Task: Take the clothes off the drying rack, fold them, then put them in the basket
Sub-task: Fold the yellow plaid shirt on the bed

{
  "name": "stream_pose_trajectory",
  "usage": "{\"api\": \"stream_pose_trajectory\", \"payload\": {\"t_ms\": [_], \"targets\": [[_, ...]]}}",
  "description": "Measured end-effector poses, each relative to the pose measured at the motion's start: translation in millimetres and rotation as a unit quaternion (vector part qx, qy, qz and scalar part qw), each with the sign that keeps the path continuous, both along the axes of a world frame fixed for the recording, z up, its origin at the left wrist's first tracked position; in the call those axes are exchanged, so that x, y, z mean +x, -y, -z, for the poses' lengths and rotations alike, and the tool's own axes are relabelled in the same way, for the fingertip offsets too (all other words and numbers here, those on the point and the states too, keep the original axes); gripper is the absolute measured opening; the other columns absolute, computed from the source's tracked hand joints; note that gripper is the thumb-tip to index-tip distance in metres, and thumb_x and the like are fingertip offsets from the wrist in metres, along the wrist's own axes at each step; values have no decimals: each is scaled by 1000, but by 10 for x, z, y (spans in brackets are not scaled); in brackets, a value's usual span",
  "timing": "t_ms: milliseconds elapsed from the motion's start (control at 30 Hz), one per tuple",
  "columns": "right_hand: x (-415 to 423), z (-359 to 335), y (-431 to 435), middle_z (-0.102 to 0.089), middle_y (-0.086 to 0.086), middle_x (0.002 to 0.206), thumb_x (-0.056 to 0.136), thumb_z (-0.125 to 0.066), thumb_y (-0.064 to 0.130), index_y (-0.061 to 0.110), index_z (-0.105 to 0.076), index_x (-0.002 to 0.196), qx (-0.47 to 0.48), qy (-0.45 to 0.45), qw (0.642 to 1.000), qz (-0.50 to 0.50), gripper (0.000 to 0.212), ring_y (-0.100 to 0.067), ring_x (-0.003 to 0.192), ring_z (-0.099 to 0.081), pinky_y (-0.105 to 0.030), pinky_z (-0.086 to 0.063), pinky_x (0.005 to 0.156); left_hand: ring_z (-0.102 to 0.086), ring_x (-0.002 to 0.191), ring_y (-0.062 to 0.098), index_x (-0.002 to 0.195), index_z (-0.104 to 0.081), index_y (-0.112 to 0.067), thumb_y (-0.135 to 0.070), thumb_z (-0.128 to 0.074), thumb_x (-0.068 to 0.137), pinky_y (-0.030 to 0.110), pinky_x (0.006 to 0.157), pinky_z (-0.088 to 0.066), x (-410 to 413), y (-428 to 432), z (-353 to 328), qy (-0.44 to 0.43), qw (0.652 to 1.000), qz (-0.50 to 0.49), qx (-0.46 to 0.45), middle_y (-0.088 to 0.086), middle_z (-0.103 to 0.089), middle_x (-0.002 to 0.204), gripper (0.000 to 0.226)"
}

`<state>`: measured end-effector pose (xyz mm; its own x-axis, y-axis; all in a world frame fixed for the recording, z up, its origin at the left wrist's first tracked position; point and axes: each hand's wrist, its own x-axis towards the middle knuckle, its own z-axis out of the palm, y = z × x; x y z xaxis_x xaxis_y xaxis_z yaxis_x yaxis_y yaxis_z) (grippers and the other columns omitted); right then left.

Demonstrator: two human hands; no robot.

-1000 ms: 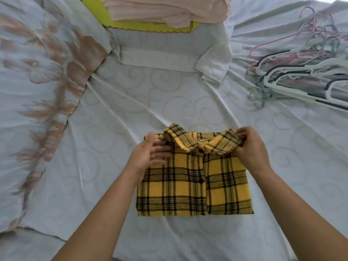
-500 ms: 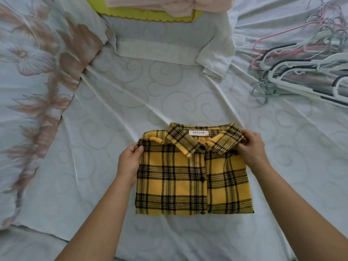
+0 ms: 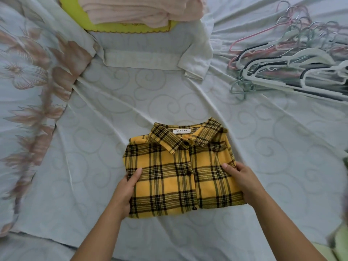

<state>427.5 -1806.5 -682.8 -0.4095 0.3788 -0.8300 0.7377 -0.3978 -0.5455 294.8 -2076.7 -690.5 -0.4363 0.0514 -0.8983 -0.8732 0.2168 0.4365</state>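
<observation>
A yellow and black plaid shirt (image 3: 180,178) lies folded into a neat rectangle on the white bed sheet (image 3: 131,102), collar up and label showing. My left hand (image 3: 126,193) grips its left edge, thumb on top and fingers underneath. At the opposite side my right hand (image 3: 243,179) grips the right edge the same way. Folded pink clothes (image 3: 143,10) sit stacked in a yellow-green basket (image 3: 79,17) at the top of the view, beyond the shirt.
A pile of several plastic hangers (image 3: 293,63) lies on the bed at the upper right. A folded white cloth (image 3: 148,53) sits in front of the basket. A floral blanket (image 3: 28,81) covers the left side. Something pale green (image 3: 339,240) shows at the lower right edge.
Both hands left the collar and slid down to the shirt's side edges, where they now grip it. The collar now lies flat with the label showing.
</observation>
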Motion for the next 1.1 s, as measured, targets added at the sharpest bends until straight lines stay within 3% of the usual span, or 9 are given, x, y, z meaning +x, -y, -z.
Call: {"api": "stream_pose_trajectory", "payload": {"t_ms": [100, 200, 267, 400, 600, 733, 867, 1000, 1100], "targets": [[175, -179, -99, -70, -6, 86, 93, -54, 23, 19, -63, 93, -9, -37, 998, 42, 9, -23, 80, -66, -35, -51, 70, -64, 102, 37, 119, -59, -10, -47, -61, 73, 51, 85, -51, 96, -101, -181, 41, 995, -35, 84, 19, -66, 113, 60], [507, -364, -213, -69, -6, 91, 96, -49, 22, 22, -61, 95, -13, -61, 995, 78, 11, -23, 82, -66, -34, -51, 68, -67, 93, 38, 107, -70, -7, -51, -79, 57, 50, 71, -57, 354, -301, -380, 50, 987, -37, 145, 21, -68, 107, 67], [816, -499, -313, -69, -7, 91, 97, -47, 19, 21, -60, 96, -7, -83, 992, 94, 13, -24, 81, -66, -33, -50, 65, -66, 96, 38, 107, -70, -7, -54, -70, 68, 52, 72, -56, 610, -446, -493, 38, 983, -53, 169, 22, -66, 112, 61], [1576, -770, -587, -69, -6, 87, 97, -45, 14, 19, -61, 95, 2, -110, 985, 134, 17, -23, 79, -65, -31, -49, 65, -68, 92, 35, 106, -70, -8, -47, -39, 92, 49, 75, -56, 1216, -779, -713, -8, 983, -59, 173, 20, -67, 109, 51], [2802, -1372, -1151, -66, -3, 85, 97, -46, 14, 18, -61, 95, 34, -131, 973, 185, 16, -20, 79, -62, -30, -48, 65, -63, 96, 38, 112, -61, -9, -39, -43, 96, 48, 76, -50, 2285, -1492, -1300, -54, 988, -4, 147, 22, -69, 100, 39], [3504, -1820, -1617, -67, -13, 95, 96, -48, 19, 9, -61, 107, 61, -117, 972, 194, 19, -31, 89, -63, -41, -53, 81, -62, 99, 39, 121, -58, -8, -40, -44, 95, 47, 77, -51, 2856, -2068, -1709, -62, 986, 35, 147, 23, -68, 104, 43], [3939, -2177, -2143, -67, -13, 92, 97, -47, 17, 13, -61, 102, 86, -142, 962, 216, 16, -28, 82, -63, -33, -50, 64, -63, 95, 37, 112, -61, -6, -38, -43, 96, 45, 74, -51, 3245, -2673, -2106, -75, 974, 70, 201, 21, -70, 97, 40], [4114, -2390, -2620, -69, -10, 72, 93, -53, 14, 11, -61, 94, 80, -172, 954, 234, 8, -25, 64, -65, -30, -50, 55, -66, 79, 35, 106, -62, -5, -27, -45, 92, 39, 63, -54, 3336, -3218, -2321, -113, 964, 122, 207, 19, -70, 88, 31], [4087, -2490, -3044, -68, -10, 78, 91, -57, 12, 11, -60, 99, 118, -187, 947, 234, 8, -24, 65, -66, -29, -51, 53, -63, 78, 35, 110, -59, -2, -20, -46, 92, 39, 63, -51, 3282, -3706, -2411, -153, 960, 136, 192, 21, -66, 88, 28]]}}
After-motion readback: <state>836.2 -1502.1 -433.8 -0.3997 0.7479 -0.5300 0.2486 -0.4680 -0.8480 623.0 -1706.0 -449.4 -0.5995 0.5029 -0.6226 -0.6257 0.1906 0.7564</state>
